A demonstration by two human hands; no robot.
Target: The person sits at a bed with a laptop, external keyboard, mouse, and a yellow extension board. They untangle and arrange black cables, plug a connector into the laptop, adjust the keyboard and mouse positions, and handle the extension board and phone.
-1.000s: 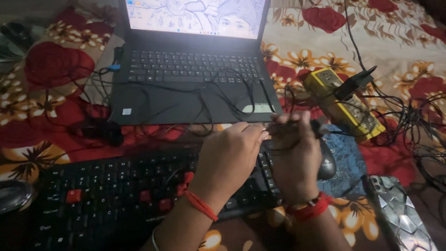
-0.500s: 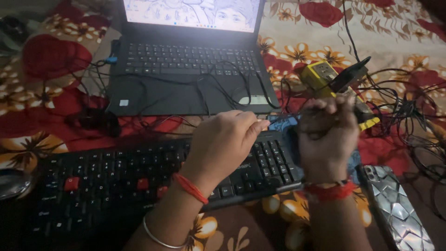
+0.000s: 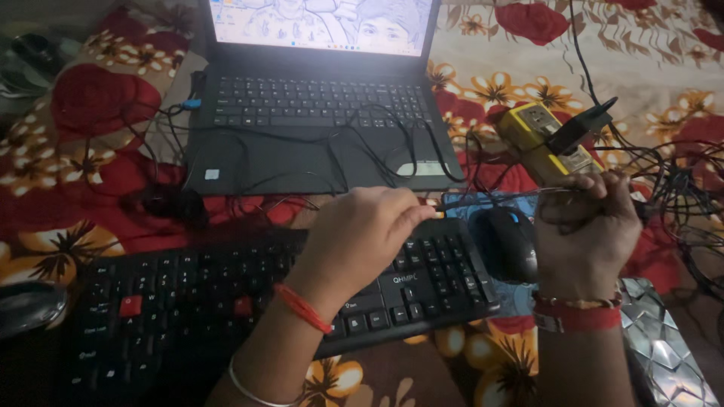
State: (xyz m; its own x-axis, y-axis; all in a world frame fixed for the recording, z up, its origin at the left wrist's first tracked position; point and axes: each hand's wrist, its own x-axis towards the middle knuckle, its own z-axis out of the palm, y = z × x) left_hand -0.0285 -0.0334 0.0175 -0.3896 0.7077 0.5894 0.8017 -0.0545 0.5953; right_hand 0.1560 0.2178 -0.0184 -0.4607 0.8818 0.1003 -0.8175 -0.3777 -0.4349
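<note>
My left hand (image 3: 362, 234) hovers over a black keyboard (image 3: 188, 301) and pinches one end of a thin black cable (image 3: 490, 198). The cable runs taut to my right hand (image 3: 588, 226), which is closed around a bundle of the same cable. Just below the stretched cable lies a black mouse (image 3: 505, 241) on a blue pad. Both wrists wear red thread bands.
An open black laptop (image 3: 317, 113) with a lit screen sits behind, with cables across its deck. A yellow power strip (image 3: 539, 139) with a black plug lies at the right among tangled wires (image 3: 679, 196). A shiny patterned box (image 3: 664, 354) is at lower right. Everything rests on a floral red bedsheet (image 3: 83, 98).
My right hand has moved to the right and away from the left, drawing the cable out taut between them. The mouse, hidden before, now shows.
</note>
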